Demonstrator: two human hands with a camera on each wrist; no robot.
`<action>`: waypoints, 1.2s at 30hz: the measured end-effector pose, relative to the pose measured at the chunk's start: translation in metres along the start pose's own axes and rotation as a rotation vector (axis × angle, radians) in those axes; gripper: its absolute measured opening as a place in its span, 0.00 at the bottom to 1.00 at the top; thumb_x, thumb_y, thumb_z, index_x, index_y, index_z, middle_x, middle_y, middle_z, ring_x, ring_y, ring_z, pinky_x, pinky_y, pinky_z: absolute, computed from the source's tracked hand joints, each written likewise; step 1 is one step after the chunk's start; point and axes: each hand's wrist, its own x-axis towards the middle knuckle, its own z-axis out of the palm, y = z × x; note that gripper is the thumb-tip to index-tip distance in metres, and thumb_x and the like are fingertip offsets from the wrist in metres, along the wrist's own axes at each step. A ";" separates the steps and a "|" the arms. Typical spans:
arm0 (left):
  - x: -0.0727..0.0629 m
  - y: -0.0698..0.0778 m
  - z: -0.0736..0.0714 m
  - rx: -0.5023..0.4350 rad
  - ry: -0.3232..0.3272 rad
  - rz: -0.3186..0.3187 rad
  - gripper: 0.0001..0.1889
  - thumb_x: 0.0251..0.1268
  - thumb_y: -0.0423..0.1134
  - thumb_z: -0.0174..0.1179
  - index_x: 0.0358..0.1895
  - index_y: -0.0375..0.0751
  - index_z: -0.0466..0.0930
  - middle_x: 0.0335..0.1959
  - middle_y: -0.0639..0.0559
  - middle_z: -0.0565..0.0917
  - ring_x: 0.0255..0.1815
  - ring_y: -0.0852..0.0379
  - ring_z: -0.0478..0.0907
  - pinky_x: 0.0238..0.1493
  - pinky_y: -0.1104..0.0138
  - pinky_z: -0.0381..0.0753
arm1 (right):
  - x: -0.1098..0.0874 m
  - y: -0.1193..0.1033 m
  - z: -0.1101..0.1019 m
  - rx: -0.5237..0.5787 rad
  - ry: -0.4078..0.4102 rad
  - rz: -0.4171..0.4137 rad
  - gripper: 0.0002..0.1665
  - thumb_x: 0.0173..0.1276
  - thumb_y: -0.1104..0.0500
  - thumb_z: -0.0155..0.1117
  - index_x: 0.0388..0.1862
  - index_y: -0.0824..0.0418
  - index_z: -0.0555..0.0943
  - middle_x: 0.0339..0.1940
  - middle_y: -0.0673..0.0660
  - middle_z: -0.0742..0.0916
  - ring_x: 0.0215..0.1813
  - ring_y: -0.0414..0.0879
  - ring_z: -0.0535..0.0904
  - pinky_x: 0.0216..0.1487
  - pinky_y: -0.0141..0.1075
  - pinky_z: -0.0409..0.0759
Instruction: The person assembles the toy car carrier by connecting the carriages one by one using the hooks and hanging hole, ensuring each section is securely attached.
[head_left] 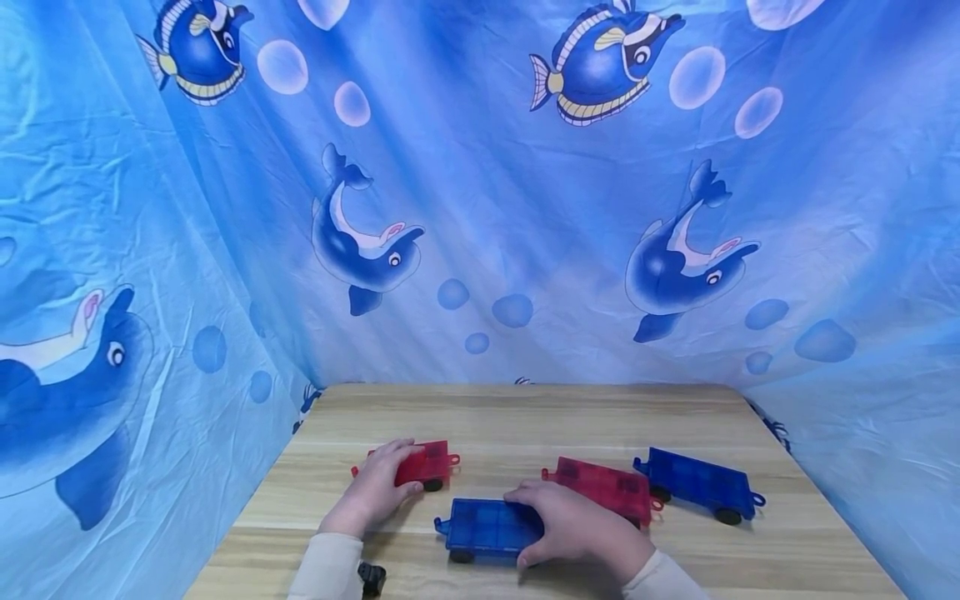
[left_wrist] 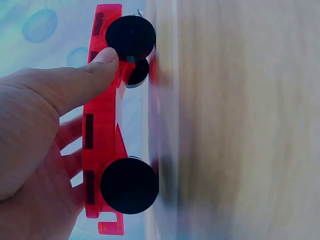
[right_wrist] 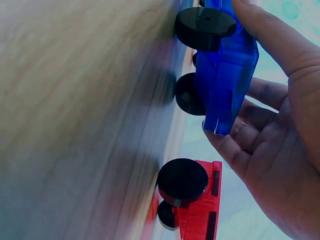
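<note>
My left hand (head_left: 382, 487) grips a flat red toy train car (head_left: 437, 458) with black wheels, at the table's left. In the left wrist view the thumb presses one side of the red car (left_wrist: 102, 105), with the fingers behind it. My right hand (head_left: 566, 521) holds a blue toy train car (head_left: 480, 527) by its right end, near the front middle. The right wrist view shows the blue car (right_wrist: 227, 75) between thumb and fingers, its wheels close over the table. The blue car's left hook points toward the red car, with a gap between them.
Behind the right hand stands another red car (head_left: 600, 483). A second blue car (head_left: 701, 479) is at its right end, their coupling ends close together. The wooden table (head_left: 525, 408) ends at a printed blue curtain (head_left: 525, 208). A small black object (head_left: 371, 577) sits by the left sleeve.
</note>
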 end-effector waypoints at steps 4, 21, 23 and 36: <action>-0.001 -0.001 0.001 0.021 0.009 0.008 0.35 0.60 0.44 0.78 0.73 0.53 0.78 0.76 0.46 0.72 0.77 0.38 0.64 0.71 0.36 0.66 | 0.000 0.001 0.001 -0.007 -0.001 -0.005 0.52 0.55 0.30 0.80 0.76 0.45 0.75 0.73 0.51 0.78 0.71 0.50 0.75 0.68 0.56 0.77; -0.001 -0.005 -0.001 0.079 0.044 0.002 0.37 0.52 0.47 0.83 0.68 0.58 0.81 0.67 0.52 0.80 0.71 0.43 0.72 0.73 0.41 0.62 | 0.006 -0.001 0.004 -0.007 0.026 0.023 0.49 0.57 0.32 0.80 0.75 0.43 0.76 0.70 0.48 0.79 0.67 0.48 0.77 0.65 0.55 0.80; -0.001 -0.006 -0.002 0.073 0.044 -0.005 0.37 0.52 0.47 0.83 0.69 0.58 0.81 0.66 0.52 0.80 0.70 0.44 0.71 0.72 0.41 0.63 | 0.008 -0.001 0.004 -0.003 0.028 0.020 0.49 0.57 0.32 0.80 0.75 0.43 0.76 0.69 0.47 0.79 0.65 0.46 0.77 0.64 0.54 0.80; -0.004 -0.013 -0.006 0.012 0.072 -0.052 0.37 0.54 0.44 0.82 0.70 0.58 0.80 0.66 0.49 0.78 0.67 0.42 0.71 0.63 0.38 0.74 | 0.014 -0.002 0.002 0.017 0.047 0.013 0.48 0.58 0.35 0.80 0.75 0.45 0.76 0.70 0.48 0.79 0.67 0.48 0.77 0.66 0.52 0.79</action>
